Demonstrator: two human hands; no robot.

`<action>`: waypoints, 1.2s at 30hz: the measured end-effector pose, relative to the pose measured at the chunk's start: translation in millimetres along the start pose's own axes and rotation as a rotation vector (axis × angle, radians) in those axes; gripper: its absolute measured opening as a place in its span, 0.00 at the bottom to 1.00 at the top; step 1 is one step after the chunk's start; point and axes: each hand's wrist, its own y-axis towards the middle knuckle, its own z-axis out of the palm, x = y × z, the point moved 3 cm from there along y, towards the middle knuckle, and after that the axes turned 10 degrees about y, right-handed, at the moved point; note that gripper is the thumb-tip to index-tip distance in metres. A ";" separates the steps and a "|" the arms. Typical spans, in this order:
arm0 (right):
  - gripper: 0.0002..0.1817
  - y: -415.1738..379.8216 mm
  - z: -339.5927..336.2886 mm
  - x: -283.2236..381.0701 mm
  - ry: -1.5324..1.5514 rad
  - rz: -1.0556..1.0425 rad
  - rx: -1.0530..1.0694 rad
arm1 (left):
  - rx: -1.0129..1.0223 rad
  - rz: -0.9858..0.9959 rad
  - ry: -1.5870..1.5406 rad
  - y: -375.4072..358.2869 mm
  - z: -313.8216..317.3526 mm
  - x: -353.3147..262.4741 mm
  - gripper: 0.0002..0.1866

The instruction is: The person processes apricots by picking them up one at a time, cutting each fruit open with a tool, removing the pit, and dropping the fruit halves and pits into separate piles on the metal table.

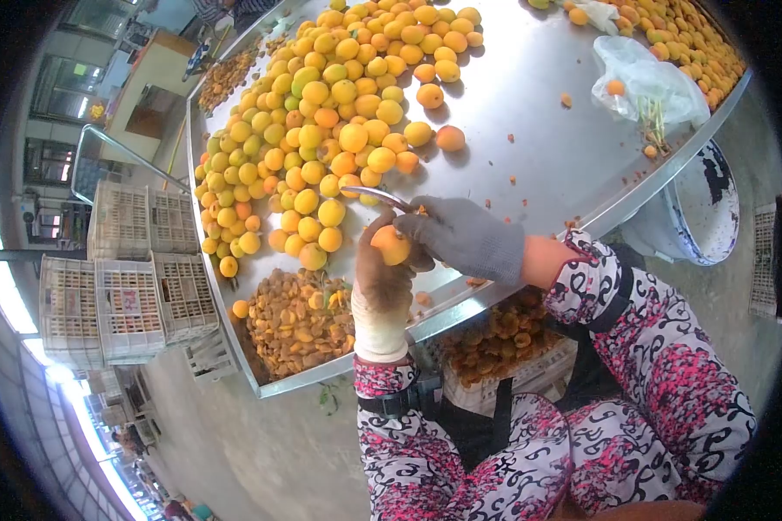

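Note:
My left hand, in a stained white glove, has its fingers wrapped round an orange-yellow apricot. Just to its right, my right hand in a grey glove is closed on a knife with a curved metal blade that points left over the fruit. Both hands are close together above the near edge of the metal table. Beyond them spreads a large heap of whole apricots. A pile of brownish pits and scraps lies left of my left hand.
A crate of halved apricots stands below the table edge, by my lap. On the right are a clear plastic bag, more apricots and a white bucket. Stacked plastic crates stand left of the table.

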 end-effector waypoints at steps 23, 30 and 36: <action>0.21 7.0 7.4 -8.0 -0.158 0.088 0.036 | -0.146 0.032 0.580 -4.4 8.6 -9.8 0.23; 0.20 12.5 -16.8 -5.4 -0.598 0.043 -0.107 | -0.278 0.295 0.473 -15.3 19.6 -31.0 0.21; 0.23 1.2 -10.7 6.5 -0.462 -0.103 -0.061 | -0.282 0.171 0.177 -4.8 -8.3 -21.2 0.28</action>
